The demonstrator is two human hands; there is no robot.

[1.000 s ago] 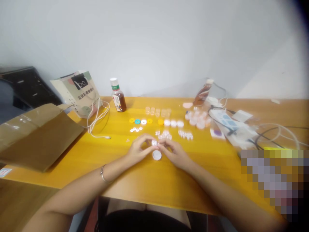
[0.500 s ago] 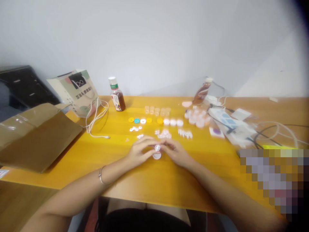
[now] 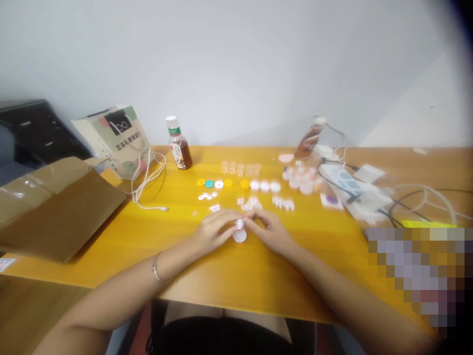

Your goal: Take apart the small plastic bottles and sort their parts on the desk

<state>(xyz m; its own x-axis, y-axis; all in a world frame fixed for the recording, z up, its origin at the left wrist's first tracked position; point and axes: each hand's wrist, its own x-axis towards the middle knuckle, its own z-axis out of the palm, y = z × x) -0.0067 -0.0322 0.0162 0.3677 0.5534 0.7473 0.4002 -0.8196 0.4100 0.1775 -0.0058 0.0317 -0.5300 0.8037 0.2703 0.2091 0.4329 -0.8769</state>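
Since a second ago the small white piece [image 3: 240, 224] has sunk toward the white cap [image 3: 240, 236] on the surface [image 3: 229, 276]. Left hand [image 3: 216, 230] and right hand [image 3: 272, 232] pinch it together; a level, centred hold seems best.

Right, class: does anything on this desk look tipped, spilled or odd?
The tilted bottle at the back right leans sharply, unlike the upright bottle at the left; it may be propped, or the lens bends it. The small parts lie in tidy rows.
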